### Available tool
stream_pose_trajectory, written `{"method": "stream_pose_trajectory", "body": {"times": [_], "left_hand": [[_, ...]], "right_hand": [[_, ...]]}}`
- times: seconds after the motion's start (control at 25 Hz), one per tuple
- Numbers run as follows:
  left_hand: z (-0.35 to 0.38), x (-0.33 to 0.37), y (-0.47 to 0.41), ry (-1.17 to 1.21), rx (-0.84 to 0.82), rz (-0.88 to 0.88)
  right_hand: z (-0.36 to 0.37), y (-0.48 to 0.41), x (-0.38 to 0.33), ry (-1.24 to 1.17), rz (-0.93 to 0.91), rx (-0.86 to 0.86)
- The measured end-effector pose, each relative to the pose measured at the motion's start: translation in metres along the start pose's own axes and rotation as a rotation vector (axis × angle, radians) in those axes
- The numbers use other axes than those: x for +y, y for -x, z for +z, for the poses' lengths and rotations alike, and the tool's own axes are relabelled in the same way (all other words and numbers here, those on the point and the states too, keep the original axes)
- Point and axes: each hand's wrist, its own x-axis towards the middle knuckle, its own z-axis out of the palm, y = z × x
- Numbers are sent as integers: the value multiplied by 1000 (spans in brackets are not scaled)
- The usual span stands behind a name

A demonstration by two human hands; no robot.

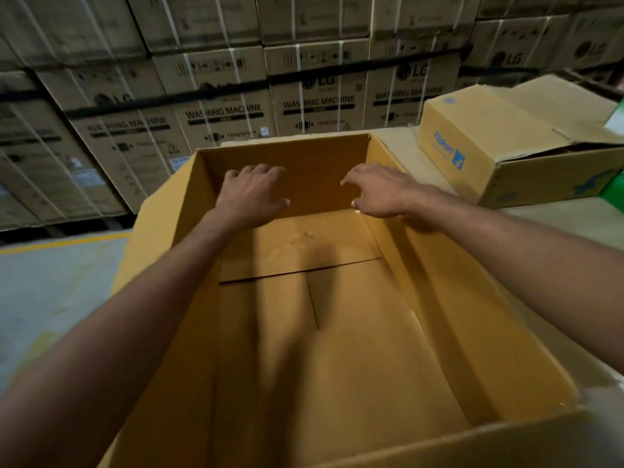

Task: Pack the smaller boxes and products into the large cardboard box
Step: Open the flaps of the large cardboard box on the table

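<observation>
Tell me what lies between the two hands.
Nothing: in the head view only the bare far wall of the large cardboard box shows between the left hand and the right hand.

L hand (251,197) & R hand (378,194) inside large cardboard box (456,298), fingers (266,170) prob. loose.

light: dim, warm, from above me | shadows: my arms (141,315) throw soft dark bands across the floor of the large cardboard box (354,366) | blur: stacked cartons (223,113) behind are smeared, print soft | edges: wide-angle bend, corners darken, near rim soft
</observation>
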Motion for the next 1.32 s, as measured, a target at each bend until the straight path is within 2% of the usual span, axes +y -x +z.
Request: {"method": "stream_pose_trajectory", "body": {"times": [0.12, 0.36, 0.56, 0.76, 0.92, 1.08, 1.32], "left_hand": [[-28, 52, 46, 60, 9, -25], [-70, 200, 156, 123, 167, -64], [-77, 307, 216, 242, 304, -130], [-73, 383, 240, 430, 417, -89], [-62, 433, 244, 623, 403, -10], [-53, 496, 240, 833, 297, 74], [-53, 619, 207, 909, 240, 181]], "right_hand": [[-18, 65, 4, -34, -57, 73], [-37, 211, 37, -78, -118, 169], [-46, 311, 65, -204, -82, 300], [-40, 387, 99, -271, 26, 418], [-33, 435, 130, -324, 137, 483], [-29, 479, 178, -311, 265, 506], [-24, 544, 288, -302, 412, 606]]}}
